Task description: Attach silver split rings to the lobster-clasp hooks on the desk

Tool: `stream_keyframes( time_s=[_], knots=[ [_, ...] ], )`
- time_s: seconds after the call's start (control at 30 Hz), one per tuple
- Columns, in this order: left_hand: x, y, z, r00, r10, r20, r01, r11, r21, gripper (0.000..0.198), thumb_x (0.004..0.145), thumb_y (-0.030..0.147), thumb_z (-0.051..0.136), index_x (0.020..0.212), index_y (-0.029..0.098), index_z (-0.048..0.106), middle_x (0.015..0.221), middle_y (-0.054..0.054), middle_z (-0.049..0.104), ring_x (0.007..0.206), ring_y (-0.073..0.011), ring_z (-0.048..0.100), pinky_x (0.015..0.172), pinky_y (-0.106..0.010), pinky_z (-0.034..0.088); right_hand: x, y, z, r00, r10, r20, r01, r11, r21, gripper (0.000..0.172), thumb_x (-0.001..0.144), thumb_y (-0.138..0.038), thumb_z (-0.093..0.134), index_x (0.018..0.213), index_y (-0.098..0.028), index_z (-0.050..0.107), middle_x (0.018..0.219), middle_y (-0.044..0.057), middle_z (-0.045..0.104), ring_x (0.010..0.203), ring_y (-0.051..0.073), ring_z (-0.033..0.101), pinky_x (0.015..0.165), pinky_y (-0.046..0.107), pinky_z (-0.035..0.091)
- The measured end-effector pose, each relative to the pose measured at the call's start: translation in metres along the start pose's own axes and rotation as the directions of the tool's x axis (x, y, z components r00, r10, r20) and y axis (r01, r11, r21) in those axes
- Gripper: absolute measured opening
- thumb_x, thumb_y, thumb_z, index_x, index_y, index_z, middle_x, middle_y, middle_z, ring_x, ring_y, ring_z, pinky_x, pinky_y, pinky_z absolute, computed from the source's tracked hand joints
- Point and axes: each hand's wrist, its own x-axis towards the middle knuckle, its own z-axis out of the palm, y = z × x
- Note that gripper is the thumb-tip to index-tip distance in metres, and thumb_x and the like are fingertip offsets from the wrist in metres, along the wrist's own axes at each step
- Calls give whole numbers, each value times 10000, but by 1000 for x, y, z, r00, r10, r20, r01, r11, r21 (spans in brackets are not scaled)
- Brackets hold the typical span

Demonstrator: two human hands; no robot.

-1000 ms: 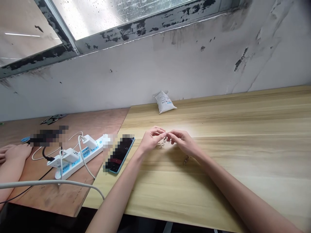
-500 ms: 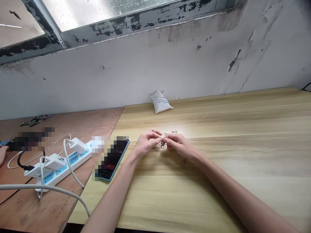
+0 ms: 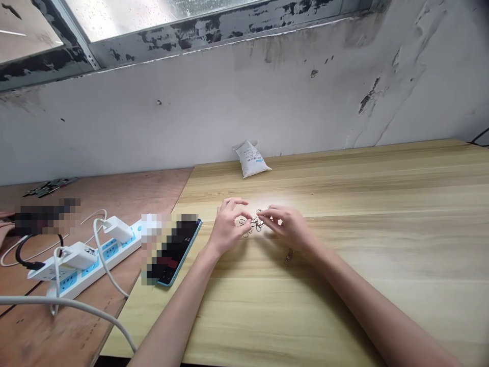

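My left hand point(image 3: 229, 227) is raised just over the table, thumb and forefinger curled together in a pinch; anything between the tips is too small to make out. Facing it, my right hand point(image 3: 288, 223) also has thumb and forefinger pressed together, beside small shiny metal pieces. Between and below the fingertips lies a loose cluster of metal rings point(image 3: 246, 233) and swivel clasps point(image 3: 259, 226), partly covered by the fingers. Under my right wrist, apart from the cluster, lies one clasp with a ring point(image 3: 289, 257).
A white printed packet point(image 3: 252, 160) rests against the wall. Left of my forearm lies a phone point(image 3: 175, 252). On the brown table, a power strip point(image 3: 103, 262) carries plugged-in chargers and cables. Another person's hand point(image 3: 4, 227) shows at the left edge, near a blurred dark object.
My hands, whose fingertips met over the metal pieces, have drawn slightly apart. More of the rings and clasps now shows between them. The view has shifted slightly.
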Motion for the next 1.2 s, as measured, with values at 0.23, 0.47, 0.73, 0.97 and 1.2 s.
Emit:
stream_keyframes(
  time_s=[0.23, 0.47, 0.73, 0.97, 1.2],
  knots=[
    [-3, 10, -4, 991, 125, -55, -122, 991, 51, 85, 818, 164, 663, 789, 240, 690, 1175, -19, 630, 1224, -235, 459, 1022, -413, 357, 2, -11, 1, 983, 19, 181, -63, 968, 242, 277, 944, -376, 505, 924, -192, 711, 841, 45, 653, 685, 132, 552, 607, 240, 433],
    [-4, 11, 2, 995, 89, -52, -77, 979, 187, 74, 809, 191, 663, 753, 239, 674, 1176, -14, 642, 1239, -256, 465, 1001, -431, 334, 2, -3, 2, 996, -19, 86, 26, 996, -81, 210, 926, -283, 555, 835, -191, 721, 710, 25, 679, 627, 133, 540, 601, 248, 358],
    [-4, 1, 0, 997, -28, -70, 45, 967, 250, 84, 822, 195, 640, 750, 229, 666, 1168, -24, 645, 1222, -257, 476, 1000, -444, 335, -3, -23, 21, 966, -203, 159, 248, 897, -367, 340, 968, -254, 459, 697, -177, 650, 673, 37, 660, 622, 141, 550, 585, 270, 308],
    [-4, -13, -11, 991, -8, 135, -31, 960, 280, 92, 814, 184, 629, 755, 221, 689, 1174, -57, 629, 1183, -276, 482, 959, -469, 370, 2, 16, 0, 999, -41, -11, 37, 961, -273, 249, 961, -278, 483, 856, -212, 698, 856, 61, 669, 783, 177, 591, 664, 281, 400],
    [-4, -19, -16, 990, 17, 139, -61, 947, 317, 97, 817, 186, 618, 770, 221, 695, 1130, -64, 641, 1136, -264, 511, 969, -470, 359, 2, 31, -2, 1000, 0, 15, 3, 981, -196, 205, 931, -299, 531, 905, -224, 720, 945, 75, 631, 871, 200, 577, 749, 322, 449]
  ],
)
